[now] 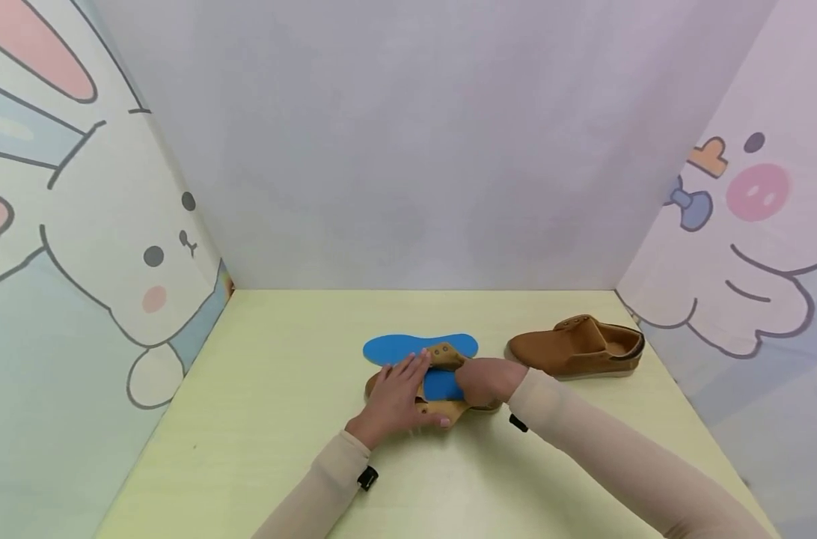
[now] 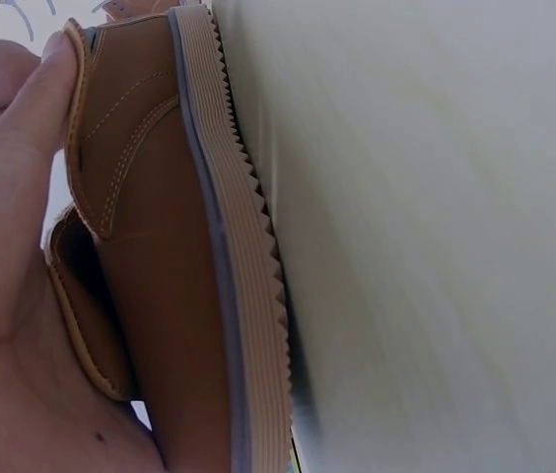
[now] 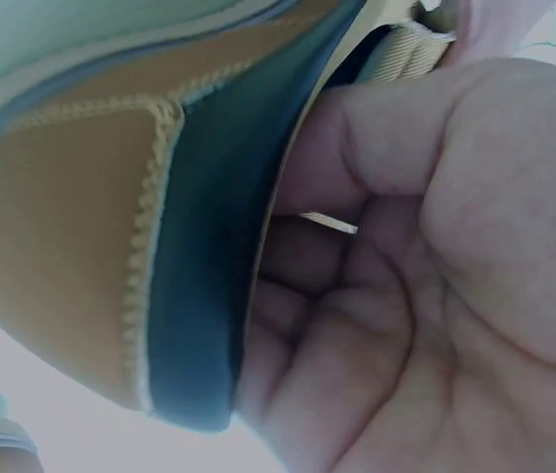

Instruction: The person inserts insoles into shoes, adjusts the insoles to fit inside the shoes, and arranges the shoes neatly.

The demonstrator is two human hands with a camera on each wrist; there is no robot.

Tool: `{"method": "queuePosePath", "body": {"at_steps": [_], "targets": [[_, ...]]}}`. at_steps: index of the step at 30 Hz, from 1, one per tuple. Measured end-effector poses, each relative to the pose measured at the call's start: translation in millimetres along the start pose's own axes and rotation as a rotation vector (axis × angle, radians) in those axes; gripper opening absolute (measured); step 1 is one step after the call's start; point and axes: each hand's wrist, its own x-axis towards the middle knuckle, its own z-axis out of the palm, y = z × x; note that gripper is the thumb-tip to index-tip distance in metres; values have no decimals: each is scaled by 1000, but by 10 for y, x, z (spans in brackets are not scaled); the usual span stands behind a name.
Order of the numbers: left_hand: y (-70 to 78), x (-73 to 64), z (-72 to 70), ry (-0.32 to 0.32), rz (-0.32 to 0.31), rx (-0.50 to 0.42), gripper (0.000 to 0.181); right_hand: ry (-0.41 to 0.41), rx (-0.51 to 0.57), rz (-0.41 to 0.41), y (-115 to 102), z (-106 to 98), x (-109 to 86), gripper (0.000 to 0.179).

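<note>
A brown lace-up shoe [image 2: 160,286] lies on its sole with a blue insole [image 1: 442,385] inside. My left hand [image 1: 396,397] grips its front part from above: the fingers reach the far eyelet flap, and the thumb lies on the near flap. In the left wrist view the thumb tip is right at the flap's edge. My right hand [image 1: 485,380] reaches into the shoe's opening at the heel, over the rear of the insole. The right wrist view shows its bent fingers going down past the dark heel collar [image 3: 229,227]; their tips are hidden, and I cannot tell whether they pinch the insole.
Just behind the worked shoe, a second blue insole [image 1: 398,347] lies flat on the pale yellow table [image 1: 280,359]. The matching brown shoe [image 1: 557,352] stands at the right, toe pointing left. A grey back wall [image 1: 415,150] and printed side walls enclose the table.
</note>
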Motion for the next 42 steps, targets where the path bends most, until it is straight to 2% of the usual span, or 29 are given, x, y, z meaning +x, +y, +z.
{"method": "queuePosePath", "body": {"at_steps": [2,4,8,10,12,13,16,18,21,25,31,34,38,42], "targets": [[-4,-8,-7,-4,-7,10,120,71,31,-68,36,21,-38,21],[-1,-10,-14,-2,-4,13,121,179,64,-156,89,55,-76,22],[14,-10,-16,-4,9,10,121,477,85,-328,219,139,-158,11],[20,-11,-14,-8,5,13,121,602,63,-361,279,177,-176,12],[23,-15,-15,-10,-5,22,121,665,66,-352,332,211,-172,23],[24,-17,-16,-9,-9,25,121,664,91,-339,352,226,-162,30],[25,-20,-20,-3,-12,27,120,587,198,-269,405,273,-119,50],[27,-20,-23,0,-9,22,119,541,271,-231,434,306,-87,54],[29,-20,-23,0,-2,21,118,528,303,-215,471,339,-36,40],[19,-32,-13,8,6,16,117,574,275,-250,498,352,14,19],[6,-61,-6,32,21,32,115,569,237,-253,502,331,34,16],[10,-68,-17,78,42,41,116,580,242,-252,507,332,38,16],[27,-71,-52,178,75,46,117,597,254,-249,522,341,45,19],[39,-96,-100,250,93,49,114,594,267,-238,531,341,44,22]]}}
